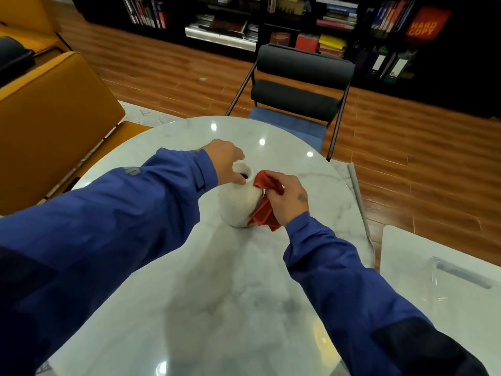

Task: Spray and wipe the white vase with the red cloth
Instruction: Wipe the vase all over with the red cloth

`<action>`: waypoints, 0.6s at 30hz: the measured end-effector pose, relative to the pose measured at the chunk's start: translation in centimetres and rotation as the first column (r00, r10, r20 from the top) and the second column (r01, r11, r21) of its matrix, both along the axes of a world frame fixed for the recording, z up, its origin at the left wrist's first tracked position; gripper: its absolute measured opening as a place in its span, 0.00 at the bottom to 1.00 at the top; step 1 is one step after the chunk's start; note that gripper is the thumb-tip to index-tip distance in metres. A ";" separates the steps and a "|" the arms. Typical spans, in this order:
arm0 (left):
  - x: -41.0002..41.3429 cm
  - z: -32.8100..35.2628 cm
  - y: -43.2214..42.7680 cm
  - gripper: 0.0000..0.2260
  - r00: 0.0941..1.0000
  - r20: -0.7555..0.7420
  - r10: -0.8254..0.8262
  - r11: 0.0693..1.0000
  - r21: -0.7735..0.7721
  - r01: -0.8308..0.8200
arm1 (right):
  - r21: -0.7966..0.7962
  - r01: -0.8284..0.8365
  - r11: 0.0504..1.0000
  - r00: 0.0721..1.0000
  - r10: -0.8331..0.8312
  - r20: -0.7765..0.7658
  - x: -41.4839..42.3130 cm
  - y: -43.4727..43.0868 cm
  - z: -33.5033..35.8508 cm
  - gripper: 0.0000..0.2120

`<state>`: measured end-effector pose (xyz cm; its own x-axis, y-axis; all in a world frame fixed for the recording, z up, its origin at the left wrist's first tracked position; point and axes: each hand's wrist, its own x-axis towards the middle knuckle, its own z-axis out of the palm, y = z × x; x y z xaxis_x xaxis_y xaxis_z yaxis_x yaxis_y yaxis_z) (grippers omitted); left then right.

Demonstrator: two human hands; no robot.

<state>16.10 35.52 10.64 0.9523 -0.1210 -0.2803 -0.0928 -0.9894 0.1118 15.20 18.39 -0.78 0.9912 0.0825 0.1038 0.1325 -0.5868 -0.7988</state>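
A round white vase [236, 202] stands upright near the middle of the marble table [217, 294]. My left hand [226, 161] grips its neck at the rim, thumb on the near side. My right hand [287, 198] holds a bunched red cloth [267, 185] against the vase's right shoulder. The cloth's lower end hangs down to the tabletop beside the vase. No spray bottle is in view.
A black chair [298, 85] with a blue seat stands at the table's far side. An orange sofa [48, 123] is on the left. A second white table [433, 267] with a clear object lies at the right. Dark bookshelves [339, 20] line the back wall.
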 end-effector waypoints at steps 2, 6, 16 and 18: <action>0.0 0.0 0.2 0.25 0.999 -0.014 -0.046 0.999 -0.008 0.046 | 0.038 0.004 0.999 1.000 -0.005 0.019 -1.0 0.5 0.0 0.17; 0.4 -0.1 0.1 0.25 0.998 -0.029 -0.061 0.998 -0.001 0.061 | 0.124 -0.032 0.992 0.989 0.013 0.147 -5.2 2.0 -0.9 0.17; 0.7 -0.4 0.3 0.25 0.998 -0.025 -0.050 0.998 -0.031 0.049 | 0.207 0.101 0.973 0.992 -0.115 0.059 -3.0 2.6 -0.3 0.15; 0.8 -0.4 0.3 0.25 0.998 -0.032 -0.050 0.998 -0.037 0.049 | 0.200 0.048 0.979 0.994 -0.066 0.086 -5.1 2.8 -1.1 0.17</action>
<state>16.91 35.79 10.29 0.9353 -0.1783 -0.3057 -0.1372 -0.9789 0.1511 10.08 21.15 -1.88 0.9792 -0.0054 0.2030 0.1813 -0.4275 -0.8857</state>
